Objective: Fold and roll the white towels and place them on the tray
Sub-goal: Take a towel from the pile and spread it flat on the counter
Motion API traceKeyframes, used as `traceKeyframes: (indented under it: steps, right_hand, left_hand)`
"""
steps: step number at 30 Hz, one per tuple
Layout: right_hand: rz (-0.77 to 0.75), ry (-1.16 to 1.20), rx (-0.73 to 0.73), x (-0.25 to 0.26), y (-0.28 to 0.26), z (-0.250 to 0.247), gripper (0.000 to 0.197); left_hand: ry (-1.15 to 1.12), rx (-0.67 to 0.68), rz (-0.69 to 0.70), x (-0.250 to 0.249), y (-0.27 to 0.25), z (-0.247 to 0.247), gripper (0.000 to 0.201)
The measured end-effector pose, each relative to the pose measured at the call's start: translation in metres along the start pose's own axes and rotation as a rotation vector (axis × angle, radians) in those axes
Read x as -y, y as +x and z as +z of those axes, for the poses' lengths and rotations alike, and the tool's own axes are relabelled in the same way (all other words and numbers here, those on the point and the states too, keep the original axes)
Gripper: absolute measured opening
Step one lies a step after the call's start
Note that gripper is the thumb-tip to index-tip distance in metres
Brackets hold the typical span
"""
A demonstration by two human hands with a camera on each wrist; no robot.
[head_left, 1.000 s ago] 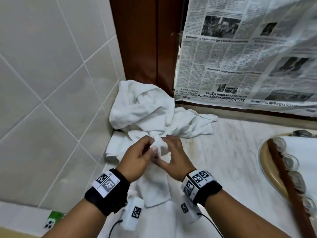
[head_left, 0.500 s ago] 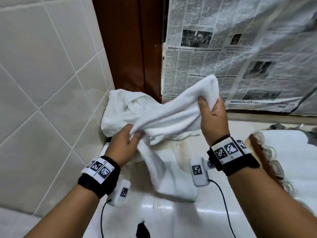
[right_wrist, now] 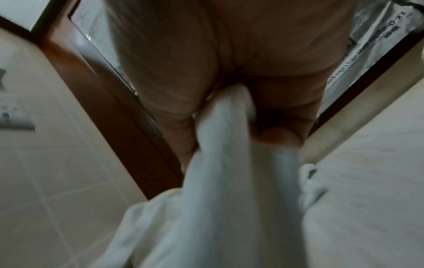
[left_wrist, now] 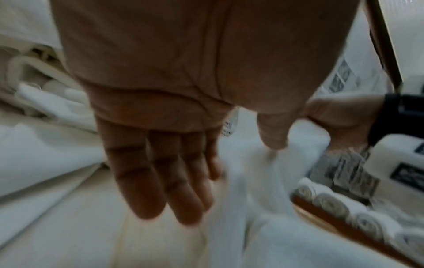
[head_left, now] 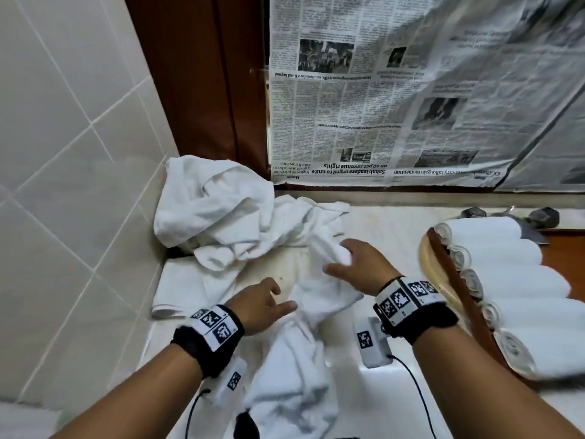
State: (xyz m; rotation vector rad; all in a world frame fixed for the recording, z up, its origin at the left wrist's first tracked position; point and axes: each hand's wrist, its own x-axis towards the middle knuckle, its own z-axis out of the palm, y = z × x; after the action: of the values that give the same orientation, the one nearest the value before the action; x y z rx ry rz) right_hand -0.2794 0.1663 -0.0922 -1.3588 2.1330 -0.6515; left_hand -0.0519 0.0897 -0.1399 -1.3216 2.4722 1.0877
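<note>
My right hand (head_left: 337, 258) grips one end of a white towel (head_left: 297, 369), which trails crumpled across the marble counter toward me. In the right wrist view the fingers (right_wrist: 282, 137) curl round the bunched cloth (right_wrist: 229, 163). My left hand (head_left: 281, 297) hovers open just left of that towel; the left wrist view shows its fingers (left_wrist: 165, 181) straight, holding nothing. A heap of loose white towels (head_left: 218, 217) lies in the back left corner. At the right, a tray (head_left: 425, 258) carries several rolled white towels (head_left: 506, 258).
A tiled wall (head_left: 63, 185) closes off the left side. Newspaper (head_left: 395, 106) covers the pane behind the counter, beside a brown wooden frame (head_left: 205, 90). A flat white cloth (head_left: 190, 286) lies by the wall. Small dark objects (head_left: 474, 213) sit behind the tray.
Both hands held the towel stretched up in front of the newspaper; now it is lowered onto the counter. My left hand has let go, and my right hand still grips it.
</note>
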Motion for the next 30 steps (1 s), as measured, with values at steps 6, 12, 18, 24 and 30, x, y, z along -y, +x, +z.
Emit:
traceKeyframes:
  steps: [6,12,18,24,30]
  right_hand:
    - [-0.068,0.014,0.246,-0.012,-0.032,0.022,0.028]
    - [-0.017,-0.211,0.32,-0.049,-0.052,0.017,0.039]
    - [-0.006,-0.51,0.476,-0.111,-0.084,0.033,0.027]
    - [-0.168,-0.467,0.446,-0.163,-0.1,0.025,0.031]
    - [-0.291,-0.41,0.48,-0.197,-0.119,0.005,0.034]
  left_hand:
    - [-0.541,-0.098,0.28,-0.02,0.012,0.022,0.084]
    - [-0.211,-0.032,0.313,-0.039,0.02,0.045,0.031]
    - [0.473,0.043,0.306,-0.06,0.024,0.119,0.029]
    - [0.493,-0.041,0.089,-0.086,0.005,0.15,0.038]
    - [0.383,-0.141,-0.068,-0.11,-0.048,0.206,0.044]
